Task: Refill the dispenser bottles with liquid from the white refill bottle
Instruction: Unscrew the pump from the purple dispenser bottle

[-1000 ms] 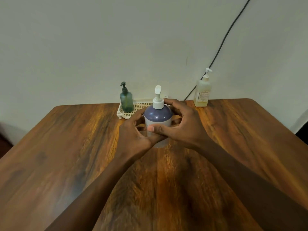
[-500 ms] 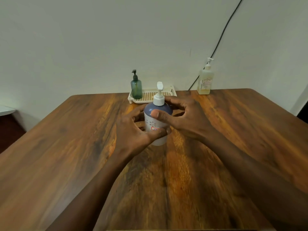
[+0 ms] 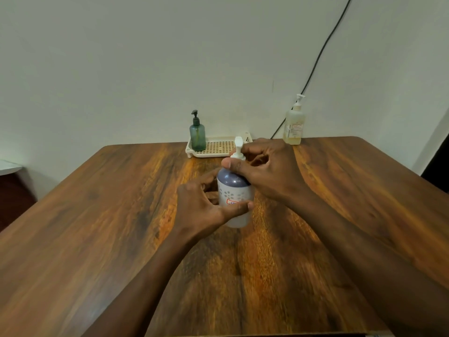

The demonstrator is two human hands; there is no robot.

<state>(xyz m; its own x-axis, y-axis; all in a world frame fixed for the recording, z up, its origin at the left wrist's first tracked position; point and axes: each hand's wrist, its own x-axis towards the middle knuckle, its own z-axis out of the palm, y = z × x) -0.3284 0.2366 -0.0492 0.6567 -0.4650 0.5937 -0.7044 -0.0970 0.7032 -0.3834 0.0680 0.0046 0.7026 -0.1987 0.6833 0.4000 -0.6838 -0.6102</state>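
While the left hand [image 3: 201, 207] grips the body of the purple dispenser bottle [image 3: 234, 188] standing upright on the table [image 3: 97, 215], the right hand [image 3: 269, 171] pinches the collar of its white pump [image 3: 238, 150].

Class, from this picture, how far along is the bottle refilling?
Done: nothing visible; no bottle is open. In hand: left hand holds the purple-topped bottle, right hand grips its pump. Left: opening, pouring, and the green bottle on the tray.
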